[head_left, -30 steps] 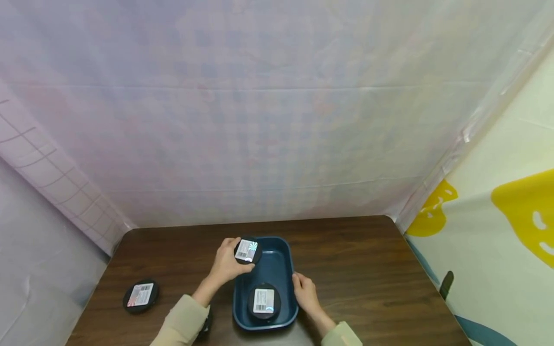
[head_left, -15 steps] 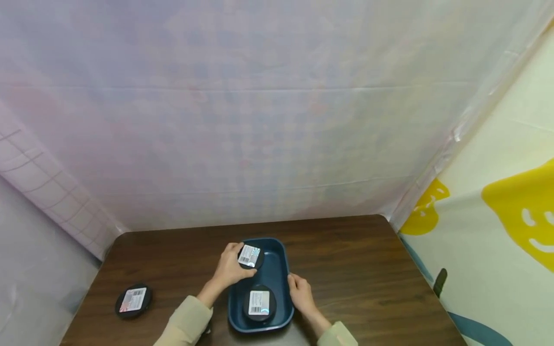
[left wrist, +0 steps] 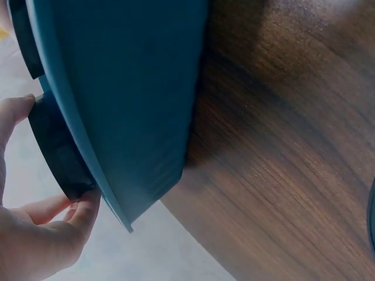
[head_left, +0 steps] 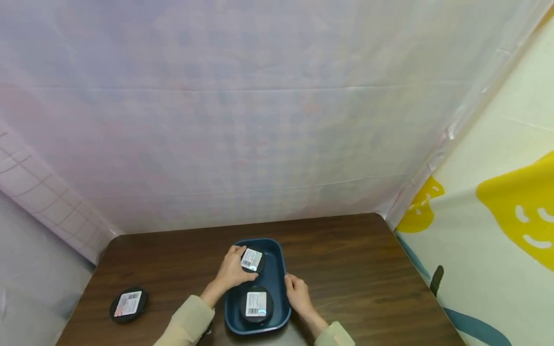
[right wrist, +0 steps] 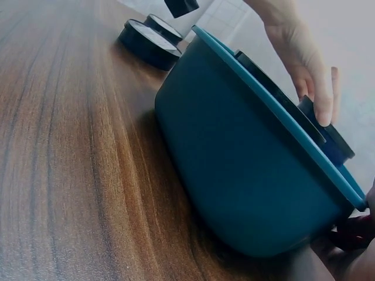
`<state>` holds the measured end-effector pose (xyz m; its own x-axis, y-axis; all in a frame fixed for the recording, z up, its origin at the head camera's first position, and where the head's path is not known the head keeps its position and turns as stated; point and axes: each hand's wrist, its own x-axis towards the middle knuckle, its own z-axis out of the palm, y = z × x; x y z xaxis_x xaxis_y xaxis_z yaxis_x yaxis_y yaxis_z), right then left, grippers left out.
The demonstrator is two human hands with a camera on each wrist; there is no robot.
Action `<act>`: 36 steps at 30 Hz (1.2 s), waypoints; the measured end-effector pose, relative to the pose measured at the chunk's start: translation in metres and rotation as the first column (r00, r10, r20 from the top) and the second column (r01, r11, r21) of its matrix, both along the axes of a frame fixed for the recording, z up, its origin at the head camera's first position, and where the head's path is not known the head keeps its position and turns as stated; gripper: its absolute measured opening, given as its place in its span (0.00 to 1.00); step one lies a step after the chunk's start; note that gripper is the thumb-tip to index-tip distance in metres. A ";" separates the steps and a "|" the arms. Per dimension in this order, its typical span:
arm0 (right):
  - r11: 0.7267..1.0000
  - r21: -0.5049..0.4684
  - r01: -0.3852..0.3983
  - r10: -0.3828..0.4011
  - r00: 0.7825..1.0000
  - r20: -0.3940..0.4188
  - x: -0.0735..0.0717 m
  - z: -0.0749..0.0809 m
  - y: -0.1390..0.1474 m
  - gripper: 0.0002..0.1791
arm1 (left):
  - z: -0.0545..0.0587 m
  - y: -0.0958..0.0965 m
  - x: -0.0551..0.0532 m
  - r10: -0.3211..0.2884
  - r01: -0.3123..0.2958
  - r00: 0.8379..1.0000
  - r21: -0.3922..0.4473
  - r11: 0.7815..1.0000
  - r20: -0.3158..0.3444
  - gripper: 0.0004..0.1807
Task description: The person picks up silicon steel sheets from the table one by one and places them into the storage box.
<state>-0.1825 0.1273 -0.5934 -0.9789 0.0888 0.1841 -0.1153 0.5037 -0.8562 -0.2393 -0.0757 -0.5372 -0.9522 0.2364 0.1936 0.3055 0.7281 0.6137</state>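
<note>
My left hand (head_left: 232, 270) holds a flat round black container (head_left: 252, 259) with a white barcode label between thumb and fingers, over the far left part of a deep blue rectangular bin (head_left: 277, 315). In the left wrist view, the fingers grip the edges of this black container (left wrist: 58, 149) at the bin's rim (left wrist: 73, 126). A second labelled black container (head_left: 256, 305) sits in the near half of the bin. On the bin's right side, my right hand (head_left: 298, 294) grips the rim; in the right wrist view, little of that hand shows.
Another labelled black container (head_left: 128, 305) lies on the brown wooden table (head_left: 355, 278) to the left. A dark object (head_left: 208, 330) is mostly hidden by the left sleeve (head_left: 190, 319). A fabric-covered wall (head_left: 242, 144) rises behind the table.
My left hand has lowered the black container slightly toward the bin. The right hand stays at the rim. The head view has shifted a little to the right.
</note>
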 end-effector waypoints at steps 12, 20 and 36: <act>1.000 -0.003 0.000 0.000 1.000 -0.010 -0.001 0.000 0.001 0.15 | -0.002 0.002 -0.005 -0.028 0.029 0.999 -0.036 0.999 0.039 0.48; 1.000 -0.008 0.015 -0.016 1.000 -0.020 -0.002 -0.003 0.001 0.14 | -0.006 0.004 -0.009 -0.049 0.052 0.998 -0.066 0.996 0.049 0.48; 1.000 -0.024 0.005 -0.004 1.000 0.006 0.000 -0.003 0.000 0.15 | -0.014 0.010 -0.011 -0.077 0.082 0.996 -0.094 0.992 0.054 0.48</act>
<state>-0.1829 0.1273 -0.5962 -0.9795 0.0976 0.1764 -0.1082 0.4835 -0.8686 -0.2503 -0.0658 -0.5516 -0.9376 0.3266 0.1191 0.3353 0.7591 0.5580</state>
